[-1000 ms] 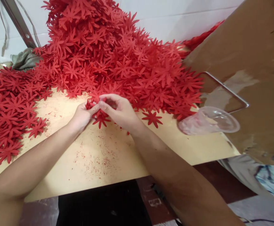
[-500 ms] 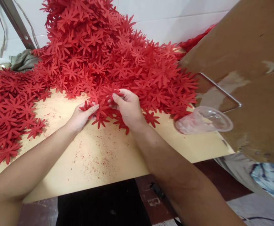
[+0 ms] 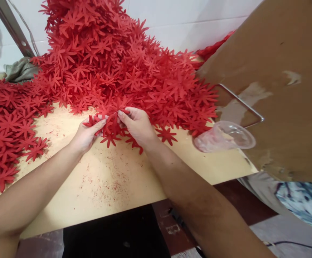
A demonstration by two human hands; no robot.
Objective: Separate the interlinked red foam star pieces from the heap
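A large heap of red star-shaped flower pieces (image 3: 97,57) rises at the back of the table and spreads to the left. At the heap's front edge, my left hand (image 3: 87,133) pinches a red flower piece (image 3: 90,122) between thumb and fingers. Close beside it, my right hand (image 3: 137,123) is closed with the thumb pressed on another red flower piece (image 3: 126,111). Single pieces lie on the table just below the hands and right of my right wrist. Some of my fingertips are hidden behind the petals.
A clear plastic cup (image 3: 225,136) lies on its side at the table's right. Behind it stands a large brown board (image 3: 284,107) with a metal handle. Red crumbs dot the pale tabletop (image 3: 145,186). A grey cloth (image 3: 23,70) sits at the back left.
The whole view has shifted slightly, so things sit further left. My right hand has drawn a little closer to my left hand, and both still hold red pieces.
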